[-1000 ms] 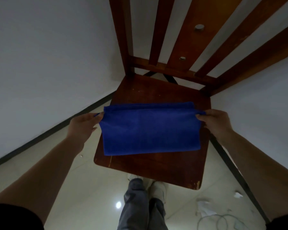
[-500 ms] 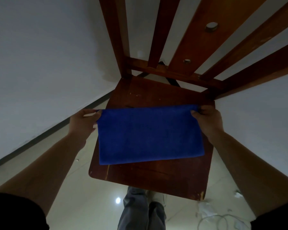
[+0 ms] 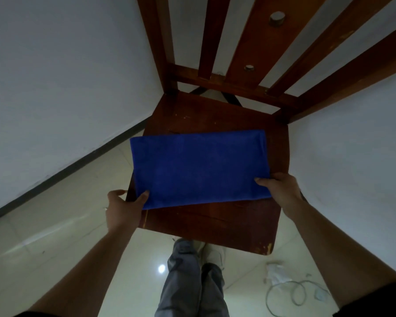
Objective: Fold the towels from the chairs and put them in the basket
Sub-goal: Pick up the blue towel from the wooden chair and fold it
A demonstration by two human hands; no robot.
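One blue towel lies flat on the seat of one wooden chair, its left edge overhanging the seat's left side; it looks already folded into a neat rectangle, so the folding seems partly done. The left hand pinches the near left corner, thumb on top, the other fingers mostly hidden beneath; the right hand pinches the near right corner the same way. Judging from the grip, another fold or a lift is at hand. The basket is not in view, so placing is left to do; I cannot tell whether other towels or chairs remain. One white cable lies coiled on the floor at near right.
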